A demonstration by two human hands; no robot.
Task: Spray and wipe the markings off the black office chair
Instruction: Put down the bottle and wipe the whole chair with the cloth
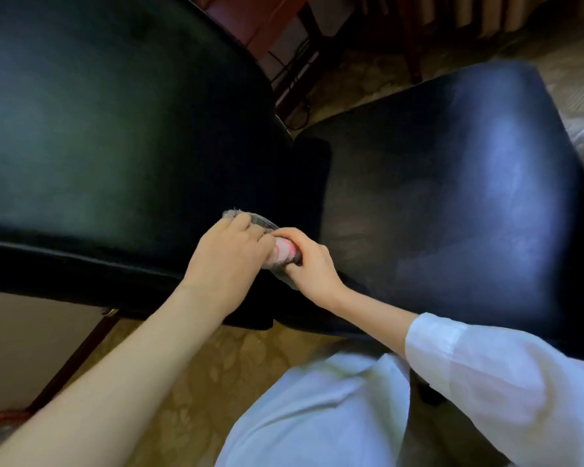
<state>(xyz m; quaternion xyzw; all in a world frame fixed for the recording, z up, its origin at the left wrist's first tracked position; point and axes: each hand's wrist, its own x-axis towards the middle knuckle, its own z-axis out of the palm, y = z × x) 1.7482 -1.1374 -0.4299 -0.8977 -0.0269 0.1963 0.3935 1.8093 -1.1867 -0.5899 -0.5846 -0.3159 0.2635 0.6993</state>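
Black office chair (452, 203): backrest at left, seat at right, on a patterned floor (196, 375). Grey-and-pink cloth (280, 252): bunched at the junction of backrest and seat. Left hand (231, 251): closed over the cloth. Right hand (309, 261): fingers pinching the cloth's end; white sleeve (479, 375) pushed up the forearm.

A home room: patterned carpet (196, 358), wooden furniture legs (304, 25).
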